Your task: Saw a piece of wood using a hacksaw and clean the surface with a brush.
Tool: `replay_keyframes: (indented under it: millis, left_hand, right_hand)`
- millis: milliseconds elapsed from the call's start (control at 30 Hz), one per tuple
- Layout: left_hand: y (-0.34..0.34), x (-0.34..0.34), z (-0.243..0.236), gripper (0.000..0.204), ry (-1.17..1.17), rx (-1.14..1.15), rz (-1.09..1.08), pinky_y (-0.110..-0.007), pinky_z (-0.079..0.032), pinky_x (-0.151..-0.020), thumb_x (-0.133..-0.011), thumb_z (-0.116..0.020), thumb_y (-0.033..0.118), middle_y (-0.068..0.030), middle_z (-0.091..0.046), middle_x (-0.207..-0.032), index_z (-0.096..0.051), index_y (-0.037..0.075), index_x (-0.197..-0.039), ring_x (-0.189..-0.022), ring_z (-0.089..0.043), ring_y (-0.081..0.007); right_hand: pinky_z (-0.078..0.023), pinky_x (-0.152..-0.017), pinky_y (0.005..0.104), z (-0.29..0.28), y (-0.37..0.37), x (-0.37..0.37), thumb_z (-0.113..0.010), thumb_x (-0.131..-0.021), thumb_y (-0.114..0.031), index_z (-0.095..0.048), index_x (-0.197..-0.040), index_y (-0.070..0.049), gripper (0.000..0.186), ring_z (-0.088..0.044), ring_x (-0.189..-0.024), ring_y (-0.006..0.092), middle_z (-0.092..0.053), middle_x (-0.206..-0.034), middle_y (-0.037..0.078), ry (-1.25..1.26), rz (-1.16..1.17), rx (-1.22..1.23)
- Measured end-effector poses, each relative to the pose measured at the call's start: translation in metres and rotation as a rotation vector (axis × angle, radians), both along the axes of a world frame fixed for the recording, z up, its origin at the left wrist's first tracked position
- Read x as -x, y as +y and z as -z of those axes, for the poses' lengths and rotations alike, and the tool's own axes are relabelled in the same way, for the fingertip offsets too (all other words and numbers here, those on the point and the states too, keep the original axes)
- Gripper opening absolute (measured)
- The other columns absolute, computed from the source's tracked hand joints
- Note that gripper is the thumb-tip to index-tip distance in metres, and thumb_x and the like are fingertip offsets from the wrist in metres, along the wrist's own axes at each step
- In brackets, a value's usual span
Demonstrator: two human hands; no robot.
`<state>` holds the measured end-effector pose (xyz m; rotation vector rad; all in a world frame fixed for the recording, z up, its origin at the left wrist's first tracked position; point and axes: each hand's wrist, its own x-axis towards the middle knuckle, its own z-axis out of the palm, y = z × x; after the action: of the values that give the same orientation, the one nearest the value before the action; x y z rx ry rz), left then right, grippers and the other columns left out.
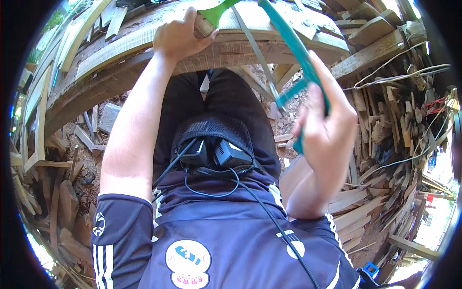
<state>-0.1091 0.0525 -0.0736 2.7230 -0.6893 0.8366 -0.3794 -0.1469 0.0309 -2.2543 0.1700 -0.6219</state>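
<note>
My right hand (329, 118) is wrapped round the handle of a teal hacksaw (290, 38), on the right. Its thin blade (254, 48) slants from the top edge of the picture down toward that hand and passes over the bench edge. My left hand (178, 39) lies at the front edge of the wooden bench (115, 53), its fingers and thumb round a green piece (220, 11) with a bare wood-coloured end. The piece's far part runs out of view at the top. Whether the blade touches it, I cannot tell.
Scrap wood (380, 111) is heaped on the right, with pale cables (399, 74) strung across it. More offcuts lie on the ground at the left. A mesh pouch (216, 130) with black devices and cords sits at my waist, over my dark trousers.
</note>
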Motion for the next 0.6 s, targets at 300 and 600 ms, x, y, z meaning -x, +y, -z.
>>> replay_keyframes:
  millis: [300, 600]
  left_hand:
    - [-0.003, 0.000, 0.003, 0.078, 0.044, 0.003, -0.022, -0.053, -0.060, -0.067, -0.082, -0.066, 0.073, -0.0199, -0.072, -0.076, -0.053, 0.008, -0.123, -0.074, -0.074, -0.0422]
    - [-0.008, 0.001, 0.003, 0.078, 0.120, 0.008, -0.053, -0.054, -0.060, -0.073, -0.083, -0.067, 0.072, -0.0224, -0.074, -0.083, -0.050, 0.011, -0.127, -0.080, -0.074, -0.0446]
  right_hand:
    - [-0.056, -0.076, 0.0327, -0.015, 0.013, -0.018, -0.051, -0.100, -0.003, -0.061, -0.141, -0.001, 0.042, -0.070, -0.072, 0.0191, -0.075, -0.109, 0.022, -0.044, -0.046, 0.171]
    - [-0.053, -0.065, 0.0377, 0.041, 0.000, -0.089, -0.054, -0.101, -0.008, -0.052, -0.148, -0.001, 0.047, -0.067, -0.062, 0.0253, -0.071, -0.090, 0.029, -0.120, -0.106, 0.277]
